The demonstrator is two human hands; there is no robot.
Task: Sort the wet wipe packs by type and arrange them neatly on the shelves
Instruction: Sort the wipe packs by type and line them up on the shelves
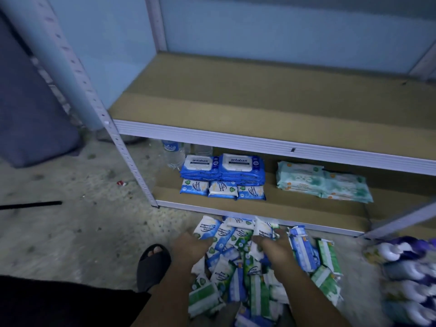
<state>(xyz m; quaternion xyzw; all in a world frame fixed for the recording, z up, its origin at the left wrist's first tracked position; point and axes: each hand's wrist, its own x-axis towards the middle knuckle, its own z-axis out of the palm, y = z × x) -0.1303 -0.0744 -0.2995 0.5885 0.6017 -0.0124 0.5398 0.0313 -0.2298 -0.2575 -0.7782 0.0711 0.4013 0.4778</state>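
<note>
Concrete floor (94, 232) below; my left hand (192, 244) grips a blue-white pack (205, 228), my right hand (274, 244) grips a white pack (262, 228), bottom shelf (295, 208) just beyond both.

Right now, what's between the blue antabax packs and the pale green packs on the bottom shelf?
Nothing: the head view shows only bare brown shelf board between the blue antabax packs and the pale green packs.

A black sandal (153, 267) is seen near left on the concrete floor (70, 232); a black rod (30, 205) is laid further left; purple-and-white bottles (405, 274) are heaped at the right.
</note>
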